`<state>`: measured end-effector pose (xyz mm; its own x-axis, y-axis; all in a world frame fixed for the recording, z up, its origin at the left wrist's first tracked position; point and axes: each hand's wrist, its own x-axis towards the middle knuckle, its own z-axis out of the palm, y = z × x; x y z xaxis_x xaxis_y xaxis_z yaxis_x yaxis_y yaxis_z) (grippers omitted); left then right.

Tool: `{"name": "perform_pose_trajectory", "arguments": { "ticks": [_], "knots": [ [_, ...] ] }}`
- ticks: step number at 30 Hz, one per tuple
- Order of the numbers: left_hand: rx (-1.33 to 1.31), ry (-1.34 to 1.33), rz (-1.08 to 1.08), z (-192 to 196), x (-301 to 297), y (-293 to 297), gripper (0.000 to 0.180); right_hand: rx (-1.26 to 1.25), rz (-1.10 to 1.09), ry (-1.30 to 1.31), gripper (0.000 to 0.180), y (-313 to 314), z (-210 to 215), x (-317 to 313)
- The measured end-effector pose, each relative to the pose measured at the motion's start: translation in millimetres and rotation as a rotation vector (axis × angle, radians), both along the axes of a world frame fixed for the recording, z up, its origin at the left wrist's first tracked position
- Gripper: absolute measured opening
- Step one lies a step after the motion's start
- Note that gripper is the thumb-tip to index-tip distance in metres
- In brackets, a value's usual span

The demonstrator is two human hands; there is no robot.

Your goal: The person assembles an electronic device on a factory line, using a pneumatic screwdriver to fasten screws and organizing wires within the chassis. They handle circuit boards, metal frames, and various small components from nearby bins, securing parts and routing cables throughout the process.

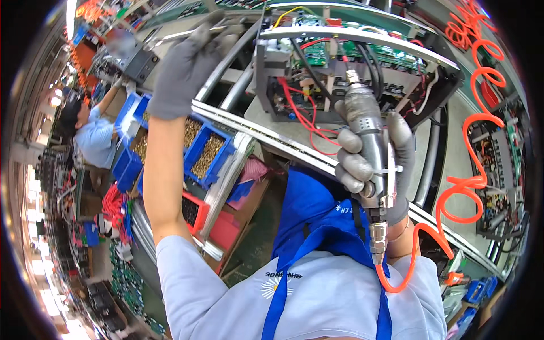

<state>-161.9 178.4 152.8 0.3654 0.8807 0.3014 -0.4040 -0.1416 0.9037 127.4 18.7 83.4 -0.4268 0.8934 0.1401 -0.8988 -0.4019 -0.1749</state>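
My right hand [362, 153], in a grey glove, is closed around a metal air screwdriver [365, 113]. Its bit end points away from me at an open electronics unit [357, 56] with green circuit boards, a metal frame and red and black wires. From the tool's rear fitting runs an orange air hose [416, 226]. My left hand [184, 73], also gloved in grey, is raised at the far left of the unit, beside the metal rails. Its fingers are blurred, and whether they hold anything is unclear. Loose red wires [309, 113] hang from the unit's near side.
Blue bins [207, 156] of small brass-coloured fasteners stand below my left forearm, near a red bin [195, 212]. A metal rail [266, 133] edges the bench before me. Orange hose coils [479, 113] hang at the right. A person in light blue [93, 139] works at far left.
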Motion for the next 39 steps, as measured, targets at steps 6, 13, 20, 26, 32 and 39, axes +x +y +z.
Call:
{"name": "perform_pose_trajectory", "arguments": {
  "ticks": [6, 13, 20, 26, 32, 39],
  "knots": [
    [0.231, 0.368, -0.057, 16.7, 115.1, 50.6, 0.035, -0.035, -0.039, -0.067, 0.054, -3.0, 4.2, 9.2],
    [0.617, 0.832, 0.002, -3.4, 139.4, 101.4, 0.027, -0.066, -0.018, -0.068, 0.047, -3.1, 0.0, 8.2],
    [0.575, 0.823, -0.039, -8.1, 144.3, 103.7, 0.030, -0.058, -0.043, -0.138, 0.044, -5.1, 3.4, 5.3],
    [0.579, 0.880, 0.006, -12.0, 147.3, 110.9, 0.029, -0.062, -0.098, -0.236, 0.042, -8.2, 9.4, -2.8],
    [0.574, 0.833, -0.054, -13.3, 145.6, 111.3, 0.028, -0.049, -0.102, -0.337, 0.036, -7.2, 7.6, -7.3],
    [0.705, 0.879, -0.055, -11.5, 143.0, 115.7, 0.029, -0.079, -0.110, -0.337, 0.039, -9.8, 10.2, -11.6]
  ]
}}
